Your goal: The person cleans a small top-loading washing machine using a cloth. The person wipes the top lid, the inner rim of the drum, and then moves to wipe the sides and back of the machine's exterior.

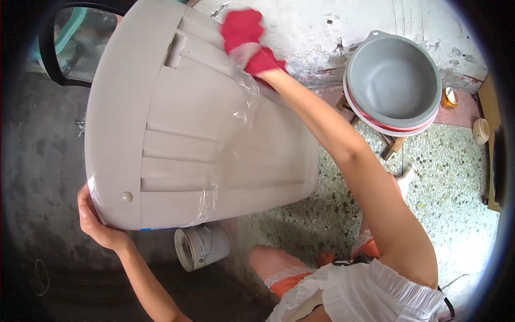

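Before me a large grey-beige plastic body (pixel 185 112) with ribs and a recessed slot fills the middle of the view, seen at a slant. Its kind is unclear. My left hand (pixel 98 225) grips its lower left corner, fingers wrapped around the edge. Beside the upper right side of the body, my right hand (pixel 247 48) is blurred and covered in red fabric (pixel 241 28), either a cloth or a glove. Clear plastic film (pixel 247 86) hangs just below that hand. A shiny strip of clear film (pixel 205 201) runs over the body's lower side.
A grey basin (pixel 394 80) sits on other basins over a wooden-legged stool (pixel 396 147) at right. An amber jar (pixel 449 98) stands by the wall. Below the plastic body is a white bucket (pixel 215 243). A black curved frame (pixel 50 52) is at upper left.
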